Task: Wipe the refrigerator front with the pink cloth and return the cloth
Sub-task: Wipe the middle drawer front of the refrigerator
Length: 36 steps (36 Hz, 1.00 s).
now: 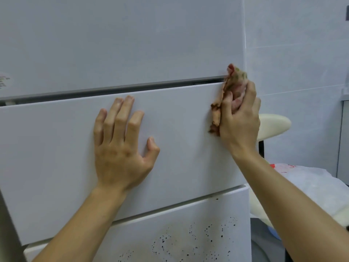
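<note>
My right hand (238, 118) bunches the pink cloth (229, 91) against the white refrigerator front (179, 53), at the drawer's upper corner. My left hand (120, 146) lies flat, fingers spread, beside it. Tiled wall (298, 53) beyond.

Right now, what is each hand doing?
Left hand: open, flat on the fridge, holding nothing.
Right hand: closed on the cloth, pressing it to the fridge's right edge.
</note>
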Motion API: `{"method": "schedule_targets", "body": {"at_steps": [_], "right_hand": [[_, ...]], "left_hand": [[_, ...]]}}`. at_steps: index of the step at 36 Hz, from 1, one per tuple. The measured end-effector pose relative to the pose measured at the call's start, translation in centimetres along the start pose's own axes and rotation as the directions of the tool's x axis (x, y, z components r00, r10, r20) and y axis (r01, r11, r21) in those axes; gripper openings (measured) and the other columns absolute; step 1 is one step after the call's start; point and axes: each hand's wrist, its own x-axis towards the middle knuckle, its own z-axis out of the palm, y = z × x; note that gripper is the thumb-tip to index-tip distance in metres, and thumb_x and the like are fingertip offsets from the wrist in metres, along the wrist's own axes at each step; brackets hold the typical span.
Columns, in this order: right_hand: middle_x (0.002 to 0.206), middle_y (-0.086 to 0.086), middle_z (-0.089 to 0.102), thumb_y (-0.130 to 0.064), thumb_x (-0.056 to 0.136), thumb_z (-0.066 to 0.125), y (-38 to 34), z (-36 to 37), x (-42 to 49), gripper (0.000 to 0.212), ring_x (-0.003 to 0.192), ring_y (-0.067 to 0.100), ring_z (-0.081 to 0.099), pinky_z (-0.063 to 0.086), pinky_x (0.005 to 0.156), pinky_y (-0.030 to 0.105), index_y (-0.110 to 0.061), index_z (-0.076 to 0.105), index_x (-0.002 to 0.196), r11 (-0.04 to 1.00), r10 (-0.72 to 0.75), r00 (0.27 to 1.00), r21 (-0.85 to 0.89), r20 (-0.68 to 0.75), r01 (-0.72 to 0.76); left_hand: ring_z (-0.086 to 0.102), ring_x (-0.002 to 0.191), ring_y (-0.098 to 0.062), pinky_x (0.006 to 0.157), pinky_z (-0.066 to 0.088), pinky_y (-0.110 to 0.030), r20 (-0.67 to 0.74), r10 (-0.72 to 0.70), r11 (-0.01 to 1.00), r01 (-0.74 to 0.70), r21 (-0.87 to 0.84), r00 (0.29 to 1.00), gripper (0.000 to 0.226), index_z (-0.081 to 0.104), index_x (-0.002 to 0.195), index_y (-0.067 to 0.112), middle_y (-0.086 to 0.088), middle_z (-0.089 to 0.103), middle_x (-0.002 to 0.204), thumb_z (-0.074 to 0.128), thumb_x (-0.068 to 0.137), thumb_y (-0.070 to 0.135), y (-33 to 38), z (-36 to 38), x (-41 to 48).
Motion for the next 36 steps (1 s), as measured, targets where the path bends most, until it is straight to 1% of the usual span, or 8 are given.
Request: {"method": "schedule_targets", "body": {"at_steps": [4,9,12,15,22,27,31,36], "right_hand": [[0.142,0.011,0.048,-0.052,0.100,0.044,3.8,-1.2,-6.1,0.067,0.121,0.032,0.054,0.037,0.085,0.033,-0.030,0.028,0.162,0.998,0.068,0.998,-0.002,0.015,-0.068],[0.155,0.005,0.038,-0.062,0.096,0.041,8.0,-3.3,-12.3,0.076,0.137,0.021,0.041,0.042,0.100,0.043,-0.034,0.019,0.164,0.993,0.114,0.985,0.005,0.133,-0.115],[0.150,0.014,0.043,-0.054,0.097,0.040,7.7,-3.2,-11.2,0.074,0.128,0.019,0.042,0.039,0.095,0.038,-0.021,0.027,0.162,0.995,0.100,0.986,-0.010,0.134,-0.100],[0.147,0.018,0.046,-0.047,0.095,0.036,5.6,-2.4,-8.5,0.073,0.124,0.031,0.048,0.040,0.090,0.041,-0.015,0.030,0.161,0.998,0.060,0.994,-0.002,0.093,-0.060],[0.145,0.007,0.052,-0.041,0.100,0.037,1.0,-0.1,-1.3,0.061,0.119,0.031,0.056,0.035,0.085,0.033,-0.017,0.037,0.156,0.999,0.028,0.999,0.031,-0.030,-0.028],[0.138,0.008,0.060,-0.051,0.103,0.037,3.5,-0.5,-4.5,0.060,0.118,0.030,0.058,0.036,0.082,0.030,-0.016,0.043,0.151,0.999,0.046,0.998,0.001,-0.046,-0.046],[0.134,-0.003,0.061,-0.066,0.101,0.038,6.0,-1.9,-9.4,0.062,0.117,0.024,0.061,0.049,0.090,0.040,-0.026,0.044,0.148,0.992,0.119,0.993,0.041,-0.026,-0.118],[0.130,0.001,0.056,-0.055,0.105,0.038,7.3,-2.1,-11.1,0.054,0.113,0.018,0.052,0.046,0.096,0.042,-0.019,0.045,0.145,0.985,0.168,0.986,0.031,0.004,-0.168]], "left_hand": [[0.042,0.149,-0.038,0.126,0.025,-0.054,-0.001,0.005,1.000,-0.005,0.013,1.000,0.049,0.062,0.133,0.004,-0.019,0.049,0.156,0.059,0.092,0.030,-0.1,0.0,0.0],[0.041,0.149,-0.038,0.126,0.025,-0.054,-0.004,0.005,1.000,-0.004,0.023,1.000,0.050,0.060,0.135,0.004,-0.019,0.049,0.156,0.057,0.092,0.031,0.1,0.1,0.0],[0.041,0.149,-0.038,0.126,0.025,-0.055,-0.005,-0.002,1.000,0.002,0.011,1.000,0.051,0.059,0.135,0.004,-0.019,0.050,0.156,0.058,0.092,0.030,0.3,0.0,0.1],[0.041,0.149,-0.038,0.126,0.025,-0.056,-0.001,-0.004,1.000,0.004,0.003,1.000,0.052,0.057,0.136,0.005,-0.019,0.050,0.156,0.060,0.090,0.029,0.3,0.0,0.2],[0.042,0.149,-0.038,0.127,0.025,-0.054,-0.008,-0.006,1.000,0.007,0.016,1.000,0.051,0.061,0.135,0.003,-0.019,0.050,0.156,0.059,0.091,0.029,0.3,-0.1,0.1],[0.040,0.149,-0.038,0.127,0.023,-0.054,-0.008,-0.015,1.000,0.015,0.013,1.000,0.051,0.060,0.135,0.002,-0.020,0.050,0.156,0.060,0.090,0.028,0.4,-0.1,0.2],[0.040,0.149,-0.038,0.127,0.022,-0.054,-0.006,-0.018,1.000,0.018,0.011,1.000,0.050,0.060,0.135,0.003,-0.020,0.050,0.156,0.059,0.091,0.027,0.4,-0.1,0.1],[0.040,0.149,-0.039,0.127,0.022,-0.054,0.002,-0.021,0.999,0.020,0.025,1.000,0.051,0.061,0.136,0.005,-0.020,0.050,0.155,0.058,0.091,0.028,0.5,-0.1,0.3]]}}
